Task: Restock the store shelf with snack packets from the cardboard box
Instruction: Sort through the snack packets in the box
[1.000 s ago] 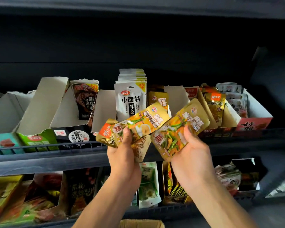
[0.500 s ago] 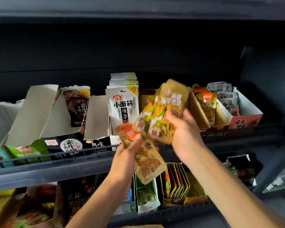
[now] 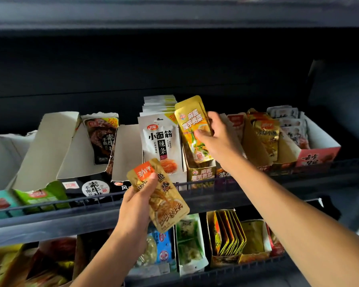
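Observation:
My right hand (image 3: 217,139) grips yellow-gold snack packets (image 3: 192,123) upright, their lower ends inside a gold display carton (image 3: 201,176) on the upper shelf, right of the white packets (image 3: 161,141). My left hand (image 3: 138,206) holds a gold packet with an orange corner (image 3: 164,195) in front of the shelf rail (image 3: 195,184), thumb across its top. The cardboard box is out of view.
Open display cartons line the upper shelf: empty white ones (image 3: 50,150) at left, a dark packet (image 3: 102,137), gold fish packets (image 3: 264,133) and a pink carton (image 3: 317,156) at right. The lower shelf holds more packets (image 3: 229,233). A dark shelf (image 3: 174,15) overhangs above.
My right hand took the yellow-green packets from the fanned bunch, turned them upright and moved them up into the gold carton. My left hand kept one gold packet and lowered slightly.

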{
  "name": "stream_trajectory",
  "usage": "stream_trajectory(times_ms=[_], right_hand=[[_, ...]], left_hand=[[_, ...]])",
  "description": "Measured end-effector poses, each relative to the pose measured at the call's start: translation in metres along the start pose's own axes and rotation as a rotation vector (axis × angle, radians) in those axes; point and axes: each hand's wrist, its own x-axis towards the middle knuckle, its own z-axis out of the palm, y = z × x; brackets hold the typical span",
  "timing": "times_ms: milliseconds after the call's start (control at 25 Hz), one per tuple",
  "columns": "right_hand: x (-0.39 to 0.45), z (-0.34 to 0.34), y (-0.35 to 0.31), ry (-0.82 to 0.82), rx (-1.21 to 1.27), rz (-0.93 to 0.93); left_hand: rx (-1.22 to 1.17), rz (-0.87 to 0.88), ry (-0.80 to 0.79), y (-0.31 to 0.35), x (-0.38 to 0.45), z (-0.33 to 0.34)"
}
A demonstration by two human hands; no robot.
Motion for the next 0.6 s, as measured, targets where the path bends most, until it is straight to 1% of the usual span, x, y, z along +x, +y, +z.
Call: stream_trajectory(times_ms=[80, 120, 280, 320, 360, 400, 480, 520, 560, 600], right_hand=[[-0.004, 0.009, 0.002, -0.013, -0.002, -0.006], [-0.006, 0.011, 0.004, -0.014, -0.065, -0.016], [-0.009, -0.004, 0.004, -0.019, -0.537, -0.084], [-0.007, -0.008, 0.002, -0.027, -0.591, -0.107], [-0.005, -0.01, 0.0, -0.045, -0.58, -0.095], [-0.004, -0.011, -0.003, -0.057, -0.501, -0.067], [0.001, -0.013, -0.004, -0.017, -0.293, 0.024], [0.003, -0.015, -0.004, -0.012, -0.26, 0.056], [0.002, -0.016, -0.005, -0.043, -0.282, 0.077], [0.002, -0.017, -0.005, -0.083, -0.355, 0.071]], left_hand=[[-0.011, -0.002, -0.003, -0.001, 0.0, 0.0], [-0.011, -0.003, -0.008, -0.002, 0.0, 0.0], [0.018, 0.002, -0.029, -0.002, -0.002, -0.003], [0.014, 0.003, -0.033, -0.002, -0.003, -0.004], [0.007, 0.002, -0.034, -0.001, -0.004, -0.004], [0.003, 0.0, -0.03, -0.001, -0.004, -0.005], [0.006, -0.004, -0.029, -0.001, -0.006, -0.005], [0.009, -0.005, -0.03, -0.001, -0.007, -0.005], [0.01, -0.002, -0.031, 0.0, -0.007, -0.006], [0.011, 0.0, -0.03, 0.0, -0.008, -0.006]])
